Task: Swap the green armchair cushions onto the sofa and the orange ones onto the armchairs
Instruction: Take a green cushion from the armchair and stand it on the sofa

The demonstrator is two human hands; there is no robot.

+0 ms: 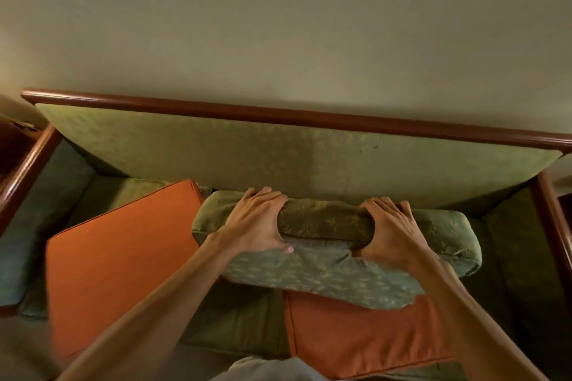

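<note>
Orange cushions (pixel 365 334) beneath hand-held green cushion (pixel 325 272).

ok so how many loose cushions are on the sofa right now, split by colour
Orange cushions: 2, one at the left, one at the front right
Green cushions: 1, the green cushion gripped by the left hand and right hand
Total: 3
</note>
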